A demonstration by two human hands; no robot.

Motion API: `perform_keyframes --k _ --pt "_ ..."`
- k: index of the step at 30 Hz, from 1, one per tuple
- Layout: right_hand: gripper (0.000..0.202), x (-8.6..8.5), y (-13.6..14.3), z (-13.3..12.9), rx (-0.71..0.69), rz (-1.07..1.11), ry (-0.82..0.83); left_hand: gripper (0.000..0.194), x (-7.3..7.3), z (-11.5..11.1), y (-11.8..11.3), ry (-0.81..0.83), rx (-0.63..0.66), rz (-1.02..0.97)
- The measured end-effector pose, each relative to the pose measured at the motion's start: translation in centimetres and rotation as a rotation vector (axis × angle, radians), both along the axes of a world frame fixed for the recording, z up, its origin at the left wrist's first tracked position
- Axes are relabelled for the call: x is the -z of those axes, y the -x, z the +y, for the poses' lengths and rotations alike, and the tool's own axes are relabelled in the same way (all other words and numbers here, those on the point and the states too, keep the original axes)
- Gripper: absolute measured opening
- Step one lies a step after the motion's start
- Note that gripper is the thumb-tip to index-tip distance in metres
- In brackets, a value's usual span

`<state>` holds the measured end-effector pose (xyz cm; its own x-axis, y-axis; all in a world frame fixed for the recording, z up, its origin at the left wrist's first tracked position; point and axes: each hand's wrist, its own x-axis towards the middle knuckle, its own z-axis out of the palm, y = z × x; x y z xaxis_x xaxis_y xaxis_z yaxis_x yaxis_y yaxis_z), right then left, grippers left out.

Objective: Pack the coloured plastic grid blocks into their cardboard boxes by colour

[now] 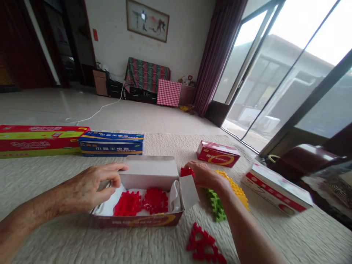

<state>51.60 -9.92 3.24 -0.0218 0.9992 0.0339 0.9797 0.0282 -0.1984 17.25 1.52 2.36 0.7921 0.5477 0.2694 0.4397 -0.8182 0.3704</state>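
An open cardboard box (137,221) stands in front of me, its white lid flap (151,166) folded back. Inside, two red interlocking plastic pieces (128,204) lie on white cloth (173,196). My left hand (96,185) is over the box's left end, thumb and fingers apart, with nothing visible between them. Just past the right side flap, my right hand (202,173) grips another red interlocking plastic piece (187,171); its fingertips are partly hidden. Green pieces (216,205) and yellow pieces (236,190) lie beside my right forearm. Nearer me rests a red piece (203,244) with cut-out openings.
Beyond the box, a blue box (111,144) and a long red-and-green box (41,141) stand at the left. A small red box (218,153) and a white-and-red box (276,189) sit at the right. Everything rests on a quilted cream cover (55,238).
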Motion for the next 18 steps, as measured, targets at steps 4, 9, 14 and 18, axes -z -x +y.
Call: perform_keyframes --k 4,9,14,18 --pt "0.02 -0.2 0.3 -0.1 -0.001 -0.012 0.006 0.011 -0.5 -0.1 0.0 0.016 0.018 0.045" --pt "0.029 -1.2 -0.6 -0.3 0.024 -0.058 -0.052 0.013 -1.6 -0.4 0.0 0.045 0.021 0.084" --pt "0.029 -4.2 1.1 -1.3 0.003 -0.003 -0.285 0.017 -2.0 -0.4 0.1 0.068 0.035 0.079" --pt "0.029 -6.1 7.0 -1.9 -0.199 0.174 -0.27 0.019 -2.1 -0.3 0.1 0.076 0.066 0.049"
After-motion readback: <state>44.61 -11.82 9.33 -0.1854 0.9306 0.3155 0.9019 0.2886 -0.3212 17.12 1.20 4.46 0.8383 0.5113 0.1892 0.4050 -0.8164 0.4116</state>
